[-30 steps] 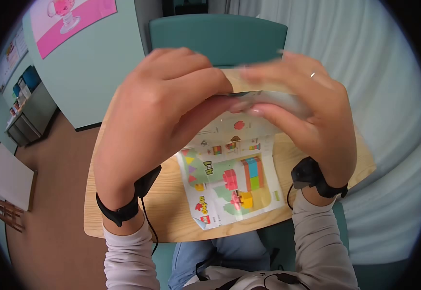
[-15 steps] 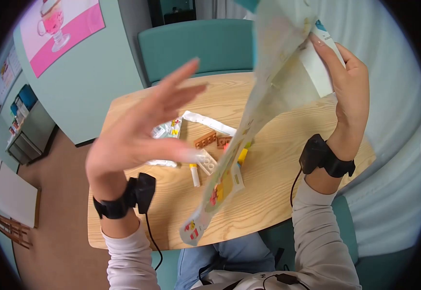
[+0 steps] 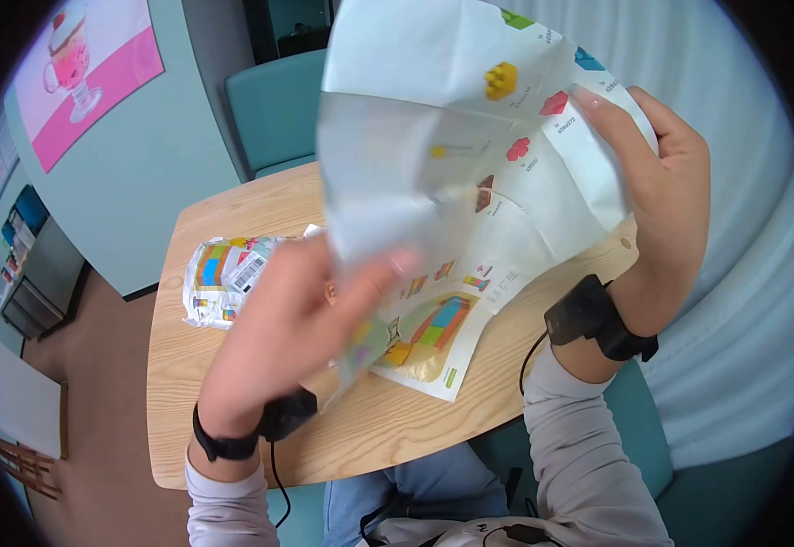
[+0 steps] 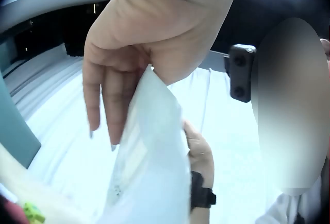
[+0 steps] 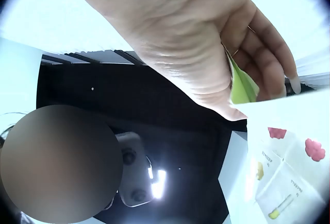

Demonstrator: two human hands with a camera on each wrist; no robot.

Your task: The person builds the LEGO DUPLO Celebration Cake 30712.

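Note:
A large creased instruction sheet [image 3: 470, 173], printed with coloured toy bricks, is held up over the table. My right hand [image 3: 666, 169] pinches its right edge, thumb on the printed side near a pink brick picture. The right wrist view shows the sheet [image 5: 294, 157] running down from that hand [image 5: 206, 44]. My left hand [image 3: 297, 314], blurred, is at the sheet's lower left side, its thumb overlapping the paper. In the left wrist view the paper's edge rises into that palm, and the visible fingers [image 4: 116, 105] hang straight. The sheet hides the middle of the table.
A crumpled printed bag [image 3: 224, 278] with a barcode lies on the left of the wooden table [image 3: 201, 374]. A green chair [image 3: 274, 109] stands behind the table. A white curtain [image 3: 743, 255] hangs at the right.
The sheet was first between both hands, then hung edge-on from the right hand above loose bricks. Now its printed side is spread toward me, and the left hand has come in to its edge.

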